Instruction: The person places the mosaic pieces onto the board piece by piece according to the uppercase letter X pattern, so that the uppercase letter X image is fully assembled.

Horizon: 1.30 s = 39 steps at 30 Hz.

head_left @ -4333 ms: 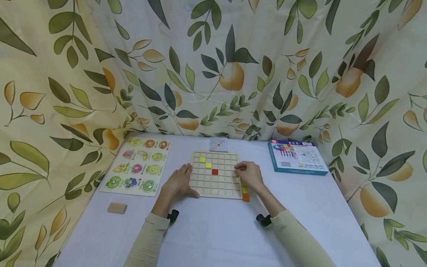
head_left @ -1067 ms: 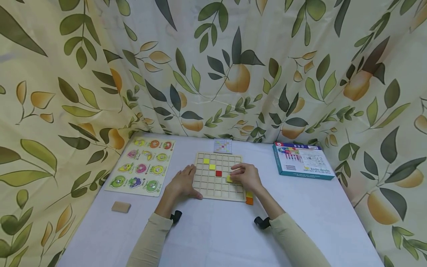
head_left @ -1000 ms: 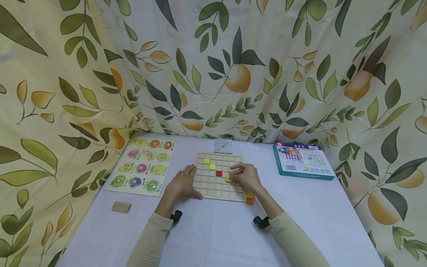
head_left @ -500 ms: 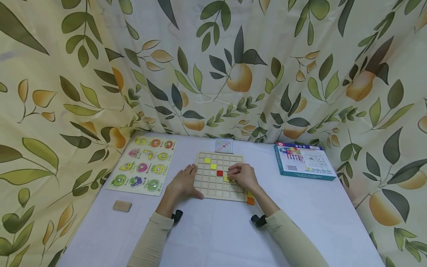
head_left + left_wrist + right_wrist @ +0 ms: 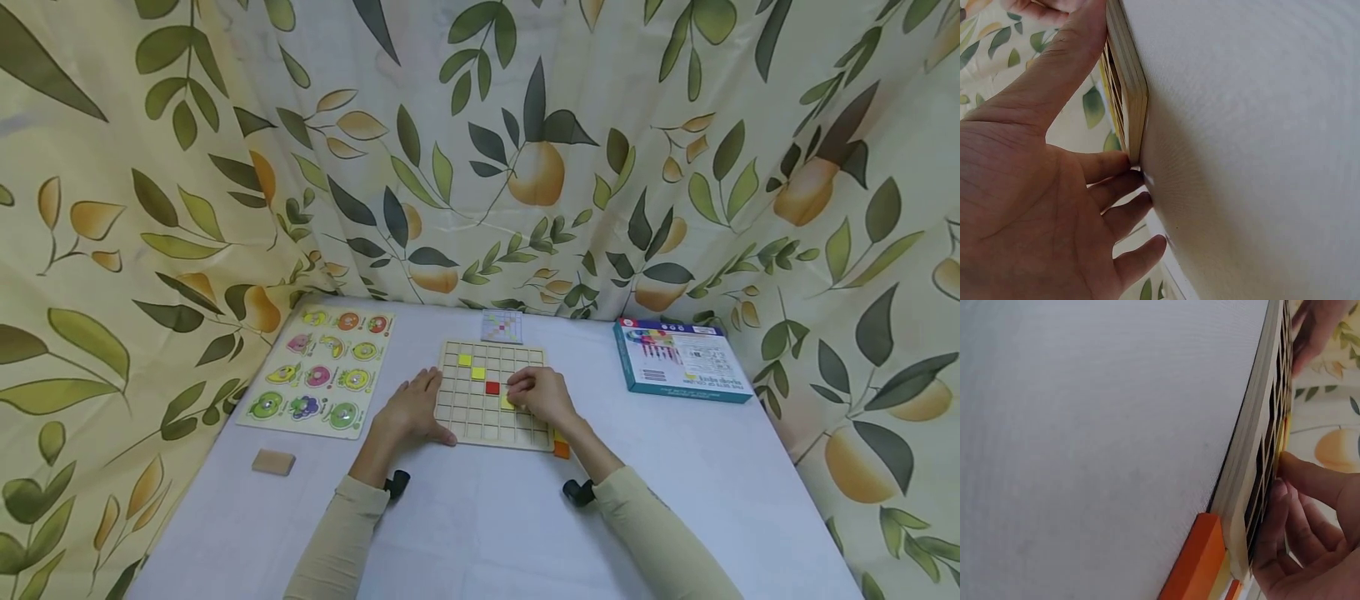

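Observation:
A wooden grid board [image 5: 480, 429] lies in the middle of the table in the head view. Two yellow tiles [image 5: 478, 373] and a red tile [image 5: 492, 387] sit in its cells along a diagonal. My right hand [image 5: 543, 395] pinches another yellow tile [image 5: 507, 402] at the cell diagonally below the red one, partly covered by the fingers. Along the board's left edge rests my left hand [image 5: 409, 410], thumb at the near corner. The left wrist view shows its fingers [image 5: 1138, 262] extended, touching the board's side [image 5: 1135, 94].
An orange tile [image 5: 561, 450] and a yellow one lie beside the board's right edge, partly under the right wrist. Behind the board is a small pattern card [image 5: 501, 327]. A fruit puzzle board [image 5: 318, 375] and wooden block [image 5: 273, 462] are left; a teal-edged box [image 5: 682, 360] is right.
My right hand has come from the board's right edge to the left over the grid, bringing a yellow tile to the cell beside the red one. The left hand keeps its place.

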Each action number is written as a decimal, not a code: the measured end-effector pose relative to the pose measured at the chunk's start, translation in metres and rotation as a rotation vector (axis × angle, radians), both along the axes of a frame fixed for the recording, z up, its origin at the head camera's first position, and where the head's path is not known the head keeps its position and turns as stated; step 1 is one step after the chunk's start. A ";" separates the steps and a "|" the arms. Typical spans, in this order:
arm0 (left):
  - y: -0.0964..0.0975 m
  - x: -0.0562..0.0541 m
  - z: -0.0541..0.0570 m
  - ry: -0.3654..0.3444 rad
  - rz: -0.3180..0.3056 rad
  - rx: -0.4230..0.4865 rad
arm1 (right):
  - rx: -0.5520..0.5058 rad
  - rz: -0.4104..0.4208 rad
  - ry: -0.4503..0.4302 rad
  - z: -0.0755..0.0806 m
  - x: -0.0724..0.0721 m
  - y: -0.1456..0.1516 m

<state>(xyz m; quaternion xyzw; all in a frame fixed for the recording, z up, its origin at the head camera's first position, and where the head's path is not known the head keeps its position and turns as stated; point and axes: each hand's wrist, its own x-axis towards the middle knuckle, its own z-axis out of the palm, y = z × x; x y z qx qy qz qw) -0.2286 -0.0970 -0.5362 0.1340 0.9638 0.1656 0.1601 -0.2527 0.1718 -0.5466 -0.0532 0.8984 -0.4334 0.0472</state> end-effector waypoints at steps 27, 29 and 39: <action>-0.001 0.001 0.003 -0.019 0.006 0.032 | 0.078 -0.060 0.103 0.014 0.025 0.025; -0.001 0.001 0.002 -0.018 0.005 0.031 | 0.092 -0.067 0.108 0.016 0.029 0.032; 0.000 -0.001 -0.001 -0.016 0.009 0.017 | 0.159 -0.056 0.036 0.018 0.046 0.057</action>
